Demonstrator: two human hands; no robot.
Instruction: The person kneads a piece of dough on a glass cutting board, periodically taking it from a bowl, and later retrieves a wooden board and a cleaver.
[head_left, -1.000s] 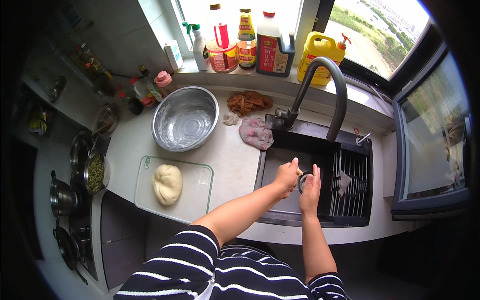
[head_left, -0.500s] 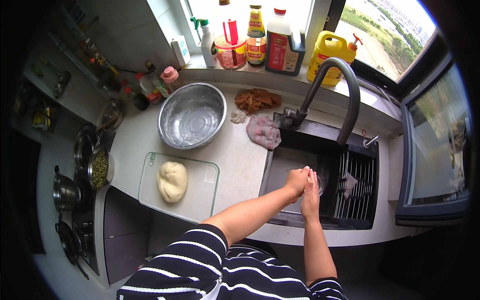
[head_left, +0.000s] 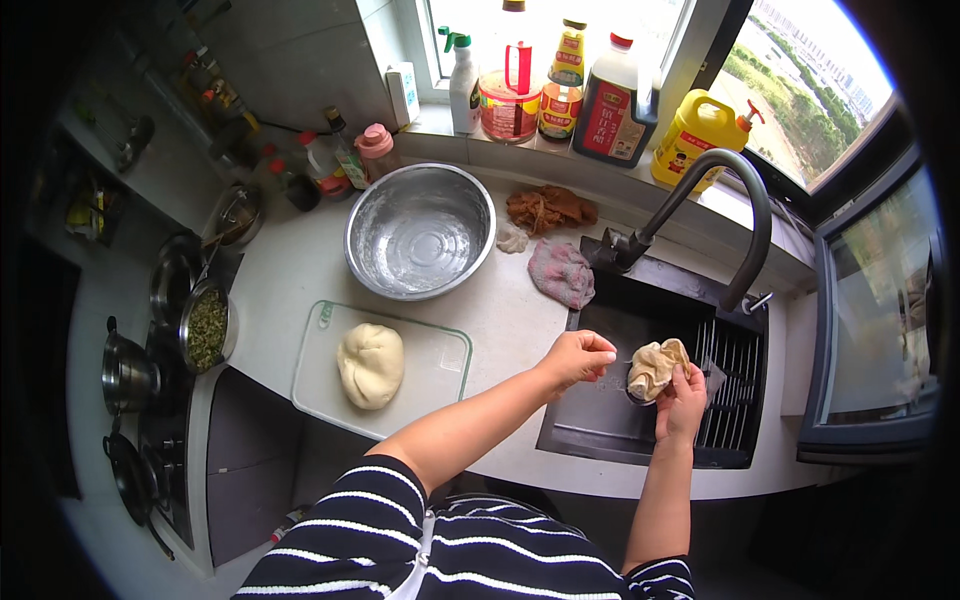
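Over the sink [head_left: 600, 425], my right hand [head_left: 682, 402] holds up a crumpled beige cloth [head_left: 655, 370], its fingers and thumb closed on the lower right side. Just left of the cloth is my left hand [head_left: 580, 358], apart from it, with fingertips pinched together. Whether a small thing sits in that pinch is too fine to tell. On the counter to the left, a smooth ball of dough [head_left: 370, 366] rests on a clear glass board [head_left: 440, 385]. Behind it stands a metal bowl [head_left: 420, 232] with floury smears inside.
A dark faucet [head_left: 757, 215] arches over the sink, which has a drying rack [head_left: 735, 420] at its right. Rags, one brown [head_left: 552, 208] and one pinkish grey [head_left: 562, 272], lie behind. Bottles [head_left: 615, 100] line the sill. A pan of chopped greens [head_left: 207, 325] stands left.
My hands were pressed together over the sink and have come apart. The beige cloth now shows in my right hand. The whole view has shifted, so the counter things appear farther right.
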